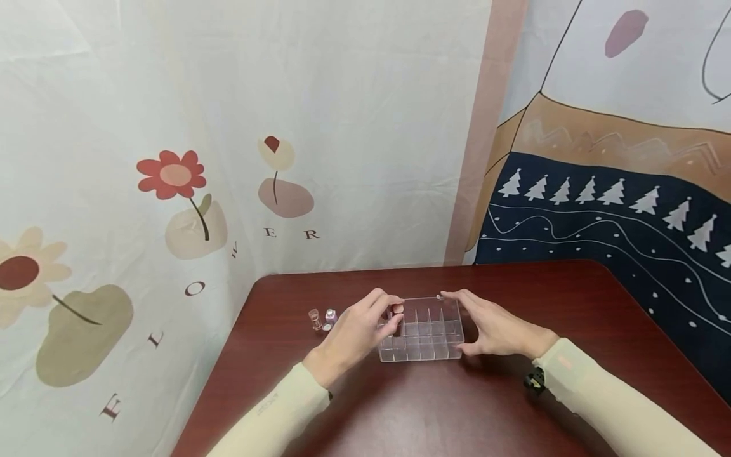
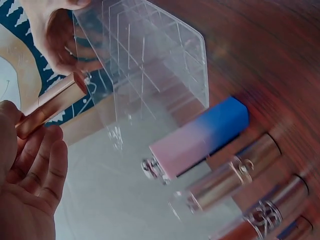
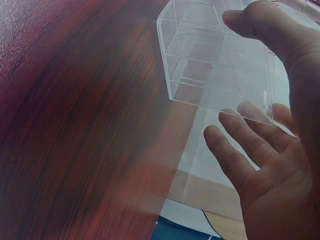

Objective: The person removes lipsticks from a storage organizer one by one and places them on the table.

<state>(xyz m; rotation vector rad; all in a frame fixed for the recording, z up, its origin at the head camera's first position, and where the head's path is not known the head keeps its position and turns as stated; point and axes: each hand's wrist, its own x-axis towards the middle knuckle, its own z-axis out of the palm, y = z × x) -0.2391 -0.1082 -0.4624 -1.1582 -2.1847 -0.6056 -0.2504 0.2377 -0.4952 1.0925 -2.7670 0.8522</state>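
A clear plastic organizer box (image 1: 421, 349) with several small compartments stands on the table. My left hand (image 1: 358, 322) pinches a shiny rose-gold cosmetic tube, likely a lipstick (image 2: 54, 104), over the box's left back part. At the box's right side, my right hand (image 1: 497, 325) holds it, thumb toward the front and fingers toward the back; in the right wrist view the fingers (image 3: 235, 162) show spread along the clear wall. Left of the box stand a pink-and-blue tube (image 2: 200, 137), a gold-and-clear tube (image 2: 225, 180) and another tube with a silver emblem (image 2: 267, 215).
The dark red wooden table (image 1: 400, 406) runs back to a white curtain (image 1: 365, 127) with flower prints. To the right hangs a navy cloth (image 1: 548, 219) with tree prints. A small dark device (image 1: 534, 381) sits at the right wrist.
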